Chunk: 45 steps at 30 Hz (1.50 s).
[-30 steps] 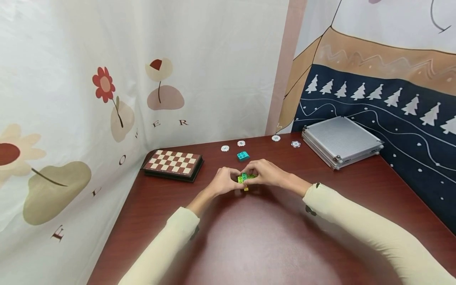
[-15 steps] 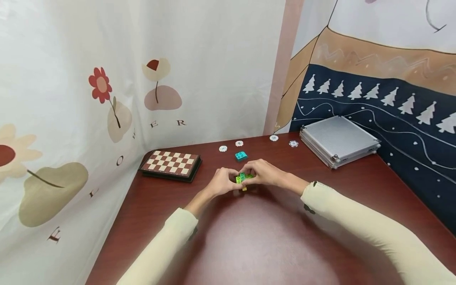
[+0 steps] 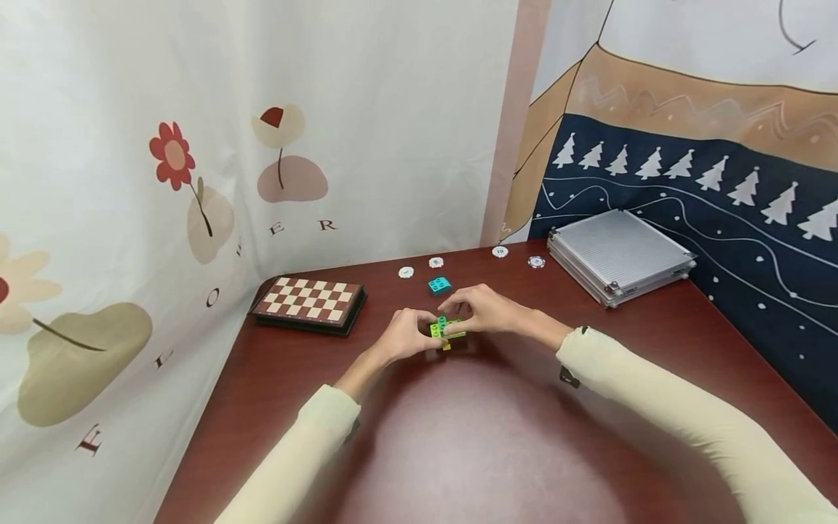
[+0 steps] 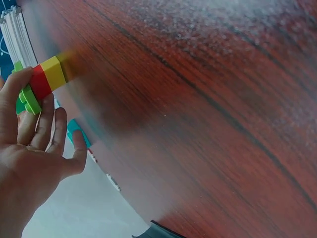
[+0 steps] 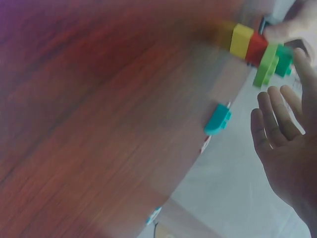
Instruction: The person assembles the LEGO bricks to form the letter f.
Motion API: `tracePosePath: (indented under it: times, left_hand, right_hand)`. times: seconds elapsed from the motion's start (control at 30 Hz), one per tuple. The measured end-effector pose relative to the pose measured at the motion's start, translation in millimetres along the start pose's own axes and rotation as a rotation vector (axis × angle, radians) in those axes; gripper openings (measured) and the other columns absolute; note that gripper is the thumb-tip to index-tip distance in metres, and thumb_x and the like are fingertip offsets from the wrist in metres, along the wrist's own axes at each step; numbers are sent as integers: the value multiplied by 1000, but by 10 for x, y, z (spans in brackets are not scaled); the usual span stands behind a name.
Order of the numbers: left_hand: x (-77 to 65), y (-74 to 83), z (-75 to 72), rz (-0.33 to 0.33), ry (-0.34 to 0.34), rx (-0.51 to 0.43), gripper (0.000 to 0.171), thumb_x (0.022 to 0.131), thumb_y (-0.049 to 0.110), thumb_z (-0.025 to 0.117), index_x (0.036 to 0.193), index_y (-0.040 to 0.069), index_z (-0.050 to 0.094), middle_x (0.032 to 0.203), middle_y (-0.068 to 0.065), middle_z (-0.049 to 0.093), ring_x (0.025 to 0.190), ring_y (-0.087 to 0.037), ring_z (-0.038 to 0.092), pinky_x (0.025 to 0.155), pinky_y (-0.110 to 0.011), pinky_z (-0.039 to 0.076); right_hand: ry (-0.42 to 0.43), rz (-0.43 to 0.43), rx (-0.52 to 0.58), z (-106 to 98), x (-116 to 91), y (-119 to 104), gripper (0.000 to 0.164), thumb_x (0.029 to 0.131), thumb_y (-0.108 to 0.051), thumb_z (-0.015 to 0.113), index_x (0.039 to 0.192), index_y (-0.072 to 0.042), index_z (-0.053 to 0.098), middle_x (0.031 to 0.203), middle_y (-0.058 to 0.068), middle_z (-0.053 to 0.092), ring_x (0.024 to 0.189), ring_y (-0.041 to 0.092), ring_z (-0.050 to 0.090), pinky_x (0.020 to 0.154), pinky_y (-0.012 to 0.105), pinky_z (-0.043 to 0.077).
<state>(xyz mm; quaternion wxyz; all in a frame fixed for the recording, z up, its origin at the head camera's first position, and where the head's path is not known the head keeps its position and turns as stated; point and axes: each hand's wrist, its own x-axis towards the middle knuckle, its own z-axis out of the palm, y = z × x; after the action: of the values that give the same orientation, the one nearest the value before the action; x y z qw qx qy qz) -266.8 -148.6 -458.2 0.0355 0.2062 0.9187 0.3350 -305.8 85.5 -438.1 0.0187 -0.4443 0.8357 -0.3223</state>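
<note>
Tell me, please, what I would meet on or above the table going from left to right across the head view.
Checkered board, left hand, brick stack, right hand, silver case.

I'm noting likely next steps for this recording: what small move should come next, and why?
Probably the right hand should reach for the teal brick: its fingers look loosely spread, the left hand seems to steady the brick stack, and the teal brick lies apart on the table, just beyond both hands.
</note>
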Motion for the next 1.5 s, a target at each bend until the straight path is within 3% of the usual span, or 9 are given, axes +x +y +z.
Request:
tracePosePath:
  times: [0.23, 0.57, 0.9, 1.5]
  left_hand:
    - [3, 7, -20, 0, -20, 82, 48, 82, 33, 89, 118, 5, 77, 104, -3, 77, 98, -20, 67, 89, -38, 55]
    - [-21, 82, -119, 4, -15, 70, 51, 81, 42, 89, 122, 14, 77, 115, -1, 77, 111, -20, 66, 98, -43, 51]
    - [-46, 77, -189, 63, -7, 19, 42, 84, 39, 88, 119, 18, 79, 111, 1, 78, 114, -24, 67, 97, -45, 52]
    - [-22, 49, -131, 78, 19, 4, 36, 85, 33, 88, 117, 18, 79, 109, 2, 78, 111, -20, 68, 98, -44, 52]
  right_hand:
    - [74, 88, 29, -145, 55, 194, 40, 90, -29, 85, 121, -6, 75, 114, 14, 76, 100, 24, 72, 87, 40, 60]
    - [155, 142, -33, -178, 207, 593, 37, 90, -19, 84, 120, 2, 74, 110, 14, 77, 99, 25, 73, 87, 42, 59]
    - [121, 263, -41, -42, 381, 808, 45, 92, -20, 82, 129, 1, 70, 125, 16, 72, 116, 28, 68, 99, 44, 54]
    - [48, 202, -32, 118, 649, 819, 46, 94, -15, 79, 137, -3, 67, 137, 16, 67, 125, 32, 62, 105, 48, 48]
